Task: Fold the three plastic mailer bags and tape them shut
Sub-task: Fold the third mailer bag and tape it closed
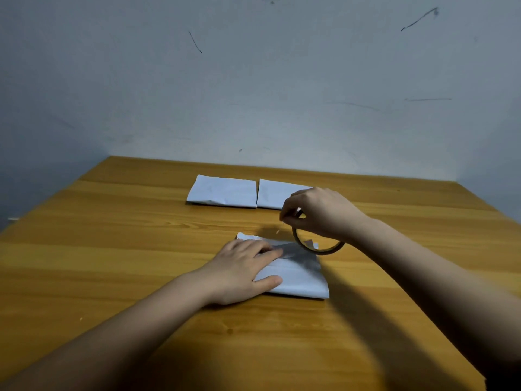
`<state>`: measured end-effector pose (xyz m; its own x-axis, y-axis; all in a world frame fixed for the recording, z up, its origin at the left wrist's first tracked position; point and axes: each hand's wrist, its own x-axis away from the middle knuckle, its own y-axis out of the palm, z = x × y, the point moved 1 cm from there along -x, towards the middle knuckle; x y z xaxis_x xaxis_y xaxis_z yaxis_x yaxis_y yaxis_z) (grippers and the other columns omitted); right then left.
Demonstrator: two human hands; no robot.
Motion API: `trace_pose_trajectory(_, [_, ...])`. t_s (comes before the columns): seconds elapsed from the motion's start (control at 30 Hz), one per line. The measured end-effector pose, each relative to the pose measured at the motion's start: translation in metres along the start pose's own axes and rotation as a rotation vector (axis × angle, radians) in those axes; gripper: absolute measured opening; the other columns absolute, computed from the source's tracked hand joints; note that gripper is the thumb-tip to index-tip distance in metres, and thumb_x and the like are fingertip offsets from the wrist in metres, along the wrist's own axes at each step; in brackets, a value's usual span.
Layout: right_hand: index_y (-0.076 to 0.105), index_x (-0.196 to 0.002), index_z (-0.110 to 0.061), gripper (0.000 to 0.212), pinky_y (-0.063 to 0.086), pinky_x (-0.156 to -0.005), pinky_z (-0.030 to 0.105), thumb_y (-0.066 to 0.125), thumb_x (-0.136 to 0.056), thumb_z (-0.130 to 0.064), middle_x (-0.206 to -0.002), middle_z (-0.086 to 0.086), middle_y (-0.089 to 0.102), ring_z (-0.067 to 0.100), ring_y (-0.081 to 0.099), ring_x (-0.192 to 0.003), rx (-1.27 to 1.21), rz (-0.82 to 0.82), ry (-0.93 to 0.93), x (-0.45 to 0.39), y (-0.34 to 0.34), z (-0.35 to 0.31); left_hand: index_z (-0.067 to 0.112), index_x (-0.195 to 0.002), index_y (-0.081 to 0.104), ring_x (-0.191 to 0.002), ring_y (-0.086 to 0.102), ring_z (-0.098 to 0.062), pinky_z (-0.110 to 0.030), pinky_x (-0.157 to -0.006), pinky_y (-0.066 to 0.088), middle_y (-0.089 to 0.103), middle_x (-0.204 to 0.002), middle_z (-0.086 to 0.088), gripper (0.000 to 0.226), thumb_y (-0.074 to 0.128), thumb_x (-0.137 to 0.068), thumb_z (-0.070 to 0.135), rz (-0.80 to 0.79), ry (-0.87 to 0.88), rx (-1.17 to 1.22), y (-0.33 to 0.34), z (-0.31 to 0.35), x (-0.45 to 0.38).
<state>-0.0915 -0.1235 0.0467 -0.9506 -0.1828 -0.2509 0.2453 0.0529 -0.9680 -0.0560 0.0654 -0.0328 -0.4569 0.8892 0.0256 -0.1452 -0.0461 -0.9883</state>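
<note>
Wooden tabletop [141, 249] against a scuffed wall: the left hand [239, 270] presses flat, fingers spread, on the near folded mailer [298, 275]. Just beyond it, the right hand [318, 213] pinches the tape roll [318, 249] above the mailer's far edge, nearer the seam.

Two bags [222, 191] [275, 194] behind third bag [298, 273]

Smooth plastic mailer bags [298, 273], glossy wood-grain table [112, 249]

Head cam, fwd-down, close on table [112, 249]
</note>
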Motion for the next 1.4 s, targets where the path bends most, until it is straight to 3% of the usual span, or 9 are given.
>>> trace_pose_trajectory(0.2, [0.072,-0.089,-0.028,0.010,0.051,-0.075,0.023,0.062,-0.088,-0.028,-0.089,-0.015,0.071,-0.002,0.061,-0.085,-0.232,-0.149,0.138,-0.005,0.006,0.004,0.029,-0.144,0.026,-0.139,0.021,-0.012,-0.032,-0.115,0.017,0.031,-0.150,0.010,0.053,0.032,-0.096,0.051,0.016,-0.076,0.217,-0.002,0.003,-0.002])
trace_pose_trajectory(0.3, [0.073,-0.087,-0.026,0.009,0.045,-0.069,0.012,0.064,-0.088,-0.025,-0.085,-0.014,0.071,-0.007,0.060,-0.078,-0.353,-0.204,0.162,-0.003,0.010,0.004,0.032,-0.126,0.041,-0.134,0.032,-0.009,-0.032,-0.112,0.026,0.045,-0.139,0.014,0.032,0.036,-0.096,0.041,0.000,-0.091,0.598,0.000,-0.006,-0.003])
trace_pose_trajectory(0.53, [0.074,-0.094,-0.017,0.011,0.043,-0.071,0.009,0.066,-0.089,-0.021,-0.086,-0.009,0.073,-0.008,0.061,-0.076,-0.611,-0.246,0.236,0.003,0.022,0.006,0.017,-0.088,0.051,-0.097,0.063,-0.013,-0.030,-0.090,0.043,0.070,-0.094,-0.001,0.013,0.040,-0.091,0.011,0.362,-0.251,0.998,-0.012,-0.015,-0.004])
trace_pose_trajectory(0.7, [0.073,-0.102,-0.008,0.015,0.040,-0.057,0.004,0.063,-0.091,-0.012,-0.088,-0.001,0.072,-0.010,0.059,-0.068,-0.785,-0.258,0.268,0.005,0.019,-0.001,0.015,-0.083,0.048,-0.070,0.060,-0.016,-0.020,-0.068,0.046,0.068,-0.080,-0.001,0.020,0.041,-0.091,-0.002,0.365,-0.364,0.967,-0.019,-0.027,-0.009])
trace_pose_trajectory(0.8, [0.071,-0.104,-0.005,0.016,0.036,-0.047,0.006,0.061,-0.092,-0.010,-0.084,0.001,0.070,-0.008,0.054,-0.056,-0.849,-0.246,0.266,0.003,0.018,-0.008,0.015,-0.083,0.048,-0.057,0.053,-0.014,-0.026,-0.062,0.045,0.069,-0.079,-0.004,0.015,0.049,-0.092,0.004,0.319,-0.426,1.004,-0.021,-0.032,-0.013])
trace_pose_trajectory(0.97, [0.072,-0.101,-0.005,0.014,0.033,-0.044,0.009,0.064,-0.090,-0.011,-0.080,-0.003,0.068,-0.006,0.050,-0.051,-0.845,-0.209,0.248,-0.002,0.011,-0.015,0.012,-0.083,0.053,-0.044,0.046,-0.007,-0.015,-0.039,0.031,0.070,-0.076,-0.010,0.015,0.055,-0.095,0.020,0.221,-0.481,1.193,-0.037,-0.031,-0.011])
trace_pose_trajectory(1.1, [0.071,-0.099,-0.002,0.013,0.041,-0.053,0.006,0.065,-0.089,-0.008,-0.084,0.003,0.071,-0.008,0.058,-0.060,-0.817,-0.166,0.222,-0.004,0.003,-0.018,0.011,-0.084,0.055,-0.039,0.046,-0.002,-0.015,-0.037,0.026,0.069,-0.065,-0.003,0.010,0.063,-0.089,0.011,0.191,-0.510,1.366,-0.041,-0.031,-0.012])
trace_pose_trajectory(1.23, [0.072,-0.093,-0.008,0.008,0.052,-0.078,0.018,0.067,-0.087,-0.010,-0.087,0.003,0.074,0.008,0.068,-0.083,-0.770,-0.151,0.206,-0.005,-0.001,-0.013,0.012,-0.087,0.056,-0.039,0.046,-0.001,-0.014,-0.036,0.026,0.067,-0.060,0.001,0.011,0.066,-0.086,0.007,0.185,-0.526,1.439,-0.046,-0.028,-0.013])
trace_pose_trajectory(1.4, [0.070,-0.089,-0.019,0.003,0.039,-0.061,0.008,0.068,-0.086,-0.019,-0.082,-0.014,0.068,-0.011,0.055,-0.068,-0.493,-0.190,0.115,0.001,-0.019,-0.010,0.013,-0.083,0.054,-0.034,0.047,0.001,-0.011,-0.034,0.029,0.063,-0.056,0.001,0.016,0.069,-0.084,0.007,0.248,-0.472,1.160,-0.062,-0.024,-0.016])
